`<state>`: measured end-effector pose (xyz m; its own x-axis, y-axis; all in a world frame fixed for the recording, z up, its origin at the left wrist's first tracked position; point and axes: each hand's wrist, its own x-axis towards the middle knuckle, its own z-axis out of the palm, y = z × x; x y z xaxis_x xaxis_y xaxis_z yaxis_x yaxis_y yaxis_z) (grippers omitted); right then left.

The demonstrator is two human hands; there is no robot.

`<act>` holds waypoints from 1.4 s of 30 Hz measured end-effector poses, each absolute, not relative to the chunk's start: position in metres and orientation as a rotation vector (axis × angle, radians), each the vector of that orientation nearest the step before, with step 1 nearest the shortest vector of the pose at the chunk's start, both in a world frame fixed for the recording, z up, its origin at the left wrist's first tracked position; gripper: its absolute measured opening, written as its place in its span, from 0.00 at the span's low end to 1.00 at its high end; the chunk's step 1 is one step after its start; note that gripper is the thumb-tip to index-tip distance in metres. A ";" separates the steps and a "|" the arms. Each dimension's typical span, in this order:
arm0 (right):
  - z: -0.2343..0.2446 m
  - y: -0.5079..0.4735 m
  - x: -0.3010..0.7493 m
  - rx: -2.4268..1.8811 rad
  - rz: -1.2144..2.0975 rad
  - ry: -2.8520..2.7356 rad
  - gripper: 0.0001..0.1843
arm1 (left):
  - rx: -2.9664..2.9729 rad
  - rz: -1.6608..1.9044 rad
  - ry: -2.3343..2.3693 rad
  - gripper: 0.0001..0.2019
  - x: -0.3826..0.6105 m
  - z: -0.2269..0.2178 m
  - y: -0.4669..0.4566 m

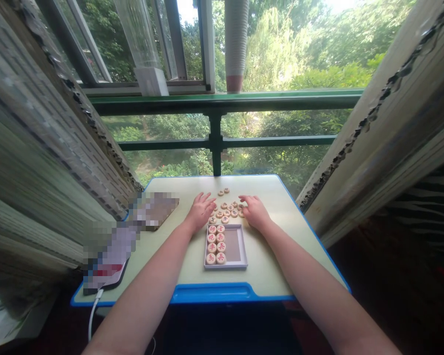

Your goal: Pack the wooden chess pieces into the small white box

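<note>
A small grey box [237, 246] lies near the middle of the pale table [274, 266], with several round wooden chess pieces [216, 243] stacked in two rows along its left side. More loose chess pieces [228, 211] are scattered just beyond the box. My left hand [200, 210] lies flat on the table to the left of the loose pieces, fingers spread and open. My right hand [254, 210] rests to their right, fingers stretched toward the pile and touching its edge.
Two pixelated flat objects [152, 209] [109, 256] lie on the table's left side, with a white cable [93, 315] hanging off the front edge. A green railing [222, 101] and window stand behind the table. Curtains hang on both sides.
</note>
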<state>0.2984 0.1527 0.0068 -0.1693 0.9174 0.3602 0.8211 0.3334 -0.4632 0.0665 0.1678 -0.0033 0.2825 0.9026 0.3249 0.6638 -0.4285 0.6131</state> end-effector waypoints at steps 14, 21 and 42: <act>0.011 0.156 0.311 -1.492 0.320 -2.061 0.12 | 2.127 0.888 1.585 0.18 0.063 0.000 0.163; 0.010 0.152 0.306 -1.462 0.349 -2.142 0.14 | 2.147 0.743 1.643 0.17 0.062 0.000 0.163; 0.005 0.160 0.314 -1.359 0.450 -2.028 0.16 | 1.937 0.919 1.845 0.12 0.056 -0.009 0.172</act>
<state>0.3142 0.1598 0.0053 -0.2541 0.9117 0.3227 0.6896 0.4047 -0.6005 0.0562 0.1724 -0.0090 -0.0362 0.9718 0.2332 0.7718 -0.1210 0.6243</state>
